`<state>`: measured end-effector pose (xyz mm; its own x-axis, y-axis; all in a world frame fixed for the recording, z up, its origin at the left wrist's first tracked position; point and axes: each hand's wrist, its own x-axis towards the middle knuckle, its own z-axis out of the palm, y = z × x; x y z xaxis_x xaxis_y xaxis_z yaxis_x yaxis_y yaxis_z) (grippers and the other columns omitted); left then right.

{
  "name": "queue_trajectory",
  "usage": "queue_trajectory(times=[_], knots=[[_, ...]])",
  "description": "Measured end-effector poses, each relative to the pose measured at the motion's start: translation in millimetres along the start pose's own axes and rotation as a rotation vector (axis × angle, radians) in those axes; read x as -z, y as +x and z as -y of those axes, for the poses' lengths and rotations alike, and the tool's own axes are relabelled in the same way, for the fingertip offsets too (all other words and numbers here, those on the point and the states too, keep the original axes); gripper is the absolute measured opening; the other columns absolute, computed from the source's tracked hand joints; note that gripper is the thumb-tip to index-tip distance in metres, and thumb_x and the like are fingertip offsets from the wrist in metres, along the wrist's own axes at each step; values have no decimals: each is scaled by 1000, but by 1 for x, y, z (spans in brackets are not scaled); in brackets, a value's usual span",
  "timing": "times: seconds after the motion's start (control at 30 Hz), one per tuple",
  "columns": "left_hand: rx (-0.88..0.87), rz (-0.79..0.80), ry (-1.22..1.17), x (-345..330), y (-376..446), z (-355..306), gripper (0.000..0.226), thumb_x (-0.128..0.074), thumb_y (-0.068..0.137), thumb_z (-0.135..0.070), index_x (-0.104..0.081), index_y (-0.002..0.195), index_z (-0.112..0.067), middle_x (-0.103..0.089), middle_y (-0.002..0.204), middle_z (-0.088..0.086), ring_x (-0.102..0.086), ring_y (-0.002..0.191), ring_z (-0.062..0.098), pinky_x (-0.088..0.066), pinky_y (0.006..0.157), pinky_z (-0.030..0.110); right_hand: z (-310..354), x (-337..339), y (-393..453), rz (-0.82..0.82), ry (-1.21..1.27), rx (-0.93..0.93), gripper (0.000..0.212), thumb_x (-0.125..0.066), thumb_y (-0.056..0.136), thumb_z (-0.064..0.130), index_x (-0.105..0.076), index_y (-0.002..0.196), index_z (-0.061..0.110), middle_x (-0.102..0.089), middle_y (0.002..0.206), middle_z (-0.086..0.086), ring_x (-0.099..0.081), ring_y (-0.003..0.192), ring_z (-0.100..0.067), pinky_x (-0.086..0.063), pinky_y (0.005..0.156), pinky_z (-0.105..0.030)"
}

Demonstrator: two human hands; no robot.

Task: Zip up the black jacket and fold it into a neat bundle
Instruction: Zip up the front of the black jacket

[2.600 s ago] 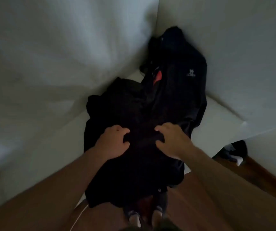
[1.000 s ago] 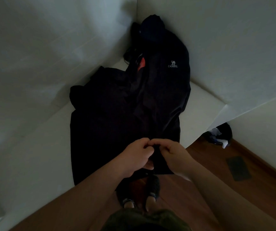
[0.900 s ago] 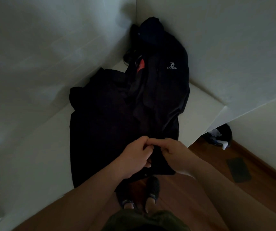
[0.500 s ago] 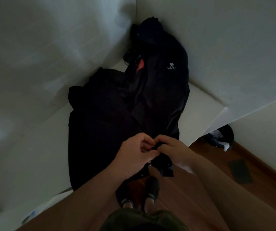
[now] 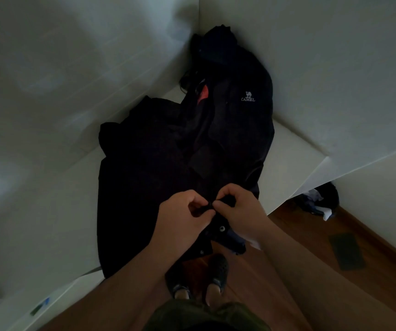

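Note:
The black jacket [image 5: 158, 168] lies spread on a white surface [image 5: 49, 211], its hood pushed into the far corner and a white camel logo [image 5: 248, 96] on the chest. Its front is open higher up, where a red lining patch [image 5: 203, 94] shows. The hem hangs over the near edge, with a metal snap [image 5: 222, 228] visible. My left hand [image 5: 182, 223] and my right hand [image 5: 240, 209] meet at the bottom of the front opening. Each pinches a black edge between thumb and fingers. The zipper parts are too dark to make out.
White walls [image 5: 311, 56] close in behind and on both sides of the white surface. Below is a wooden floor [image 5: 311, 235] with my feet in dark sandals [image 5: 217, 268]. A dark heap with white cloth [image 5: 321, 201] lies at the right wall, and a dark floor patch [image 5: 346, 250] nearer.
My hands moved from the jacket's middle to its hem and drew together. In the last half second they lifted the front edges slightly, exposing the snap.

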<state>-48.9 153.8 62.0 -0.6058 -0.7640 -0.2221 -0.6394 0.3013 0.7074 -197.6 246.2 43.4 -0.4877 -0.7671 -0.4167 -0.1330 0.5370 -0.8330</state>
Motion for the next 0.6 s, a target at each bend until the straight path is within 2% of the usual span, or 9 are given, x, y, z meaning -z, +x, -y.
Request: queue_trajectory(times=[0.13,0.2,0.27,0.33,0.4,0.5,0.6], knots=[[0,-89,56,-3,-5,6,18,-76,85,-46,-63,83,-33,-56,87,-16,-57,79,-2,-42,66,10,4,-9,1,-18,9,-17,13,-74,94,26,-65,86,31,-68,84,5,-66,76,-13,-53,66,-29],[111,-63,-87,-6,-11,8,17,-72,89,-46,-64,82,-32,-60,88,-12,-61,78,0,-45,65,12,4,-13,0,-14,-5,-25,12,-74,93,27,-65,87,32,-69,83,7,-66,75,-11,-53,65,-28],[298,16,-360,-11,-18,6,10,-68,95,-40,-67,89,-32,-68,92,-9,-67,78,3,-51,60,14,2,-17,-2,-13,12,-44,11,-74,93,27,-66,88,33,-70,85,6,-68,78,-13,-56,66,-30],[413,38,-528,-16,-23,5,0,-70,97,-29,-70,97,-29,-72,95,-6,-70,79,1,-53,59,11,-1,-19,-4,-9,66,-68,10,-74,92,24,-69,88,32,-71,85,5,-69,77,-14,-56,66,-31],[464,33,-620,-19,-26,6,7,-76,94,-21,-71,98,-25,-74,94,-2,-71,75,0,-53,59,11,-4,-17,-7,24,145,-96,11,-75,92,20,-72,90,30,-72,86,1,-69,77,-16,-57,67,-32],[475,34,-662,-21,-26,8,15,-84,86,-13,-71,92,-19,-73,89,1,-70,68,-1,-52,57,11,-8,-11,-11,107,293,-140,14,-76,93,11,-74,97,24,-73,89,-6,-70,79,-22,-59,74,-41],[496,74,-737,-22,-26,11,18,-87,82,-9,-72,91,-14,-74,85,0,-70,68,2,-52,61,12,-13,-4,-13,146,345,-147,18,-79,92,9,-76,95,26,-72,89,-8,-68,81,-26,-57,77,-47]])
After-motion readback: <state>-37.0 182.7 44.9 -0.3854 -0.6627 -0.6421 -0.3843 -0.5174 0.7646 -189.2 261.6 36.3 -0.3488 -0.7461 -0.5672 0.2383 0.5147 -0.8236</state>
